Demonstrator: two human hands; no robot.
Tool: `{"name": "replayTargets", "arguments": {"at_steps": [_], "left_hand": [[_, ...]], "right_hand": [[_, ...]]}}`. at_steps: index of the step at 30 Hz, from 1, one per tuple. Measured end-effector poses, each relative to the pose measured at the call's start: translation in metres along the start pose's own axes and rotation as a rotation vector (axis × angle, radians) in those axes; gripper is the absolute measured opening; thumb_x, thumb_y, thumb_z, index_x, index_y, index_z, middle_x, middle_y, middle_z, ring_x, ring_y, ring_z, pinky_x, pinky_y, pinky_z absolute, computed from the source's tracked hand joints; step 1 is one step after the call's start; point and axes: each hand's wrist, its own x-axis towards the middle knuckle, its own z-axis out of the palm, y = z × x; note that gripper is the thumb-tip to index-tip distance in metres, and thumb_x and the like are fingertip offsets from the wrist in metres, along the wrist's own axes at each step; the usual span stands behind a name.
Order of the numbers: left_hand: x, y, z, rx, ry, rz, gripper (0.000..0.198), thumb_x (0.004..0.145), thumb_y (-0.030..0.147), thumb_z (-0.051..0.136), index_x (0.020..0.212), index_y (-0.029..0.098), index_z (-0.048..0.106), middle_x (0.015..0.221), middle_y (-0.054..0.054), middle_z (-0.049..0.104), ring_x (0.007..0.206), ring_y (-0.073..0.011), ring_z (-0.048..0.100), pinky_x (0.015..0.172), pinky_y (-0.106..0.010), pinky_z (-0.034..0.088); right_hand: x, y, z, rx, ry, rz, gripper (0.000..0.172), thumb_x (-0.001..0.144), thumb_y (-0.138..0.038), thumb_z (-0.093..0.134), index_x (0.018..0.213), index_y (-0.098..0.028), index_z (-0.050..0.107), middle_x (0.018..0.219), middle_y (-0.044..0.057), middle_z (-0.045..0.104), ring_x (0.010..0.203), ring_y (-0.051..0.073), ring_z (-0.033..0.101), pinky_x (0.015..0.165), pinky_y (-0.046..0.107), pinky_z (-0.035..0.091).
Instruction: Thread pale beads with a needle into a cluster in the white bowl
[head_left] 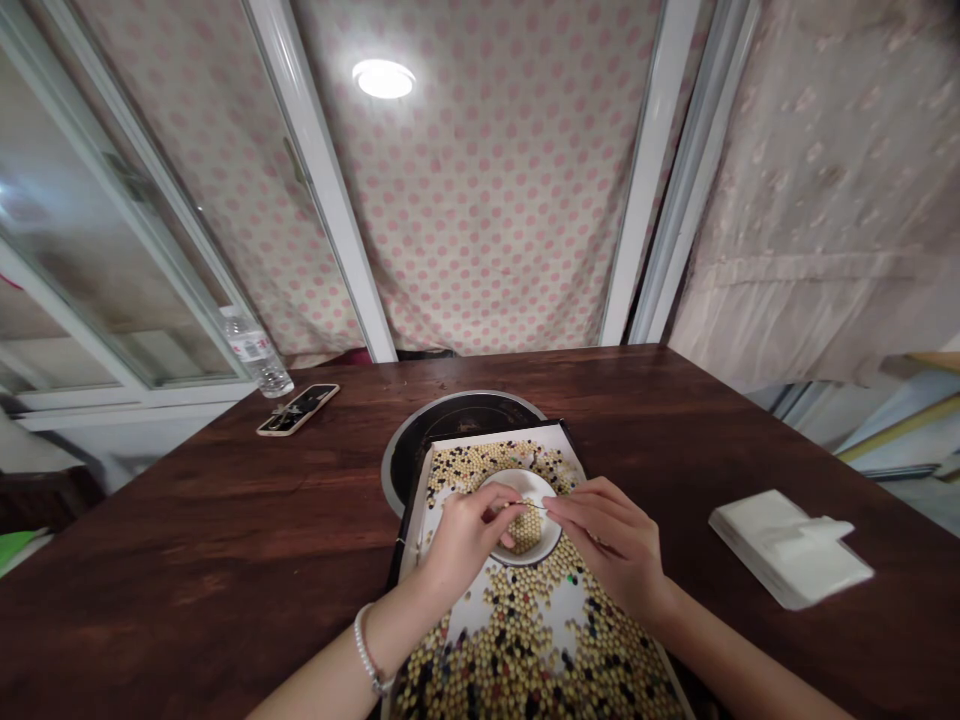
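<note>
A white tray point(424, 500) lies on the dark wooden table, strewn with several yellow and dark beads. A small white bowl point(525, 487) holding yellow beads sits on the tray. Over the bowl, my left hand point(465, 540) pinches a thin needle or thread point(525, 506) between curled fingers. My right hand point(611, 540) is closed in a pinch at the other end of it, by the bowl's right rim. A bead bracelet circles my left wrist.
A round black hob point(450, 425) is set into the table behind the tray. A phone point(298, 409) and a water bottle point(255, 352) sit at the far left. A stack of white napkins point(787, 545) lies at the right. Dotted curtains hang behind.
</note>
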Motion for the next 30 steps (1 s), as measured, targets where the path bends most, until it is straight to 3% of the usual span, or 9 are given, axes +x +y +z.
{"name": "replayTargets", "arguments": {"at_steps": [11, 17, 22, 30], "left_hand": [[-0.001, -0.01, 0.0, 0.146, -0.017, 0.105, 0.014, 0.083, 0.026, 0.055, 0.091, 0.019, 0.065, 0.063, 0.001, 0.068, 0.046, -0.0115, 0.064, 0.047, -0.019, 0.049], [-0.002, -0.015, -0.002, 0.271, -0.019, 0.186, 0.018, 0.087, 0.027, 0.05, 0.095, 0.02, 0.065, 0.058, 0.002, 0.065, 0.047, -0.0114, 0.062, 0.052, -0.021, 0.049], [-0.002, -0.014, -0.004, 0.328, -0.052, 0.25, 0.022, 0.086, 0.017, 0.049, 0.1, 0.023, 0.065, 0.082, -0.002, 0.071, 0.05, -0.01, 0.061, 0.055, -0.022, 0.05], [-0.005, -0.008, -0.006, 0.312, -0.12, 0.276, 0.025, 0.089, 0.021, 0.048, 0.109, 0.025, 0.061, 0.09, -0.002, 0.072, 0.05, -0.0094, 0.062, 0.054, -0.021, 0.051]], "right_hand": [[0.001, -0.001, -0.002, -0.079, -0.103, -0.106, 0.049, 0.078, -0.003, 0.06, 0.121, -0.027, 0.056, 0.093, 0.003, 0.071, 0.079, 0.017, 0.061, 0.066, 0.033, 0.053], [0.0, 0.001, -0.002, -0.131, -0.145, -0.127, 0.042, 0.081, -0.006, 0.057, 0.118, -0.025, 0.058, 0.092, 0.003, 0.071, 0.079, 0.017, 0.062, 0.067, 0.032, 0.055], [0.002, 0.0, -0.001, -0.111, -0.163, -0.109, 0.039, 0.081, -0.007, 0.057, 0.115, -0.025, 0.06, 0.09, 0.002, 0.071, 0.079, 0.016, 0.062, 0.067, 0.031, 0.054], [0.002, 0.0, 0.0, -0.073, -0.174, -0.106, 0.038, 0.08, -0.005, 0.058, 0.113, -0.024, 0.061, 0.09, 0.002, 0.071, 0.078, 0.016, 0.061, 0.067, 0.031, 0.054]]}}
